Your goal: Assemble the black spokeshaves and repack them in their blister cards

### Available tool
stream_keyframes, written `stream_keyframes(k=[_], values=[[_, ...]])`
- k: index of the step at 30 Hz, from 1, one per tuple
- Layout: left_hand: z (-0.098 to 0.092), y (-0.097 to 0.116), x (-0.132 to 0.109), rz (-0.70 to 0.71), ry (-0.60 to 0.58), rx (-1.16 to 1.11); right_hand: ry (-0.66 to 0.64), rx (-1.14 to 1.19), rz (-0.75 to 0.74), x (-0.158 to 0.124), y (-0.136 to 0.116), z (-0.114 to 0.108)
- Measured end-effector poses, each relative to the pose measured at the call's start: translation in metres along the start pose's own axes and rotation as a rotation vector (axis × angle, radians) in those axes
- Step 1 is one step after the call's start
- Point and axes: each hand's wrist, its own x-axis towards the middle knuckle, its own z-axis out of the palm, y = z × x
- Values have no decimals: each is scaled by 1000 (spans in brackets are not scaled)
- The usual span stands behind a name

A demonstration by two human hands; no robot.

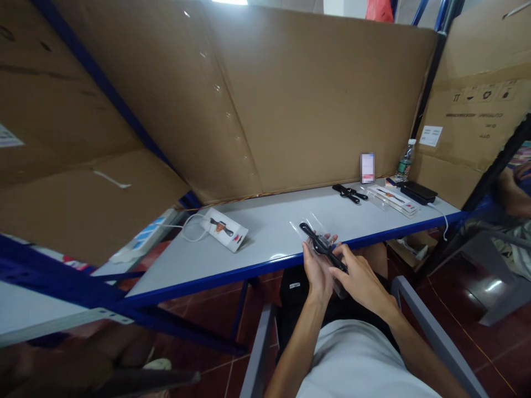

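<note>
A long black strap-like item (320,244) lies in a clear plastic sleeve or tray (309,219) above the table's front edge. My left hand (317,272) cradles the plastic from below, palm up, with its thumb along the near side and its fingertips showing beyond. The fingers of my right hand (360,276) are bent onto the near end of the black item. Its exact kind is not clear. More black strap-like items (349,193) rest at the back of the table, beside a flat white package (392,199) and clear plastic.
Another white package (227,229) lies on the left of the table (265,221), near a white cable (191,228). At the back right are a phone (367,168), a bottle (405,160) and a black case (418,192). Cardboard walls surround the table. Another person sits at far right.
</note>
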Motion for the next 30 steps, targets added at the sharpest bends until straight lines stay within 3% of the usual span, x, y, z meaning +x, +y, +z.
stream_keyframes(k=[4, 9, 14, 16, 18, 21, 26, 30], values=[[-1, 4, 4, -23, -51, 3, 129, 302, 4, 2, 4, 0], [3, 14, -2, -23, -259, 99, 422, 570, 30, 0, 2, -14], [7, 23, -9, -117, -355, 202, 846, 577, -54, -12, -5, -46], [7, 24, -8, -161, -367, 230, 926, 556, -126, -19, -4, -61], [5, 23, -7, -207, -379, 254, 905, 564, -168, -26, -2, -74], [3, 19, -5, -286, -417, 263, 767, 554, -162, -32, 2, -85], [0, 7, -7, -489, -522, 270, 467, 376, -87, -19, 13, -80], [0, -3, -17, -648, -609, 309, 535, 276, -58, 7, 35, -72]])
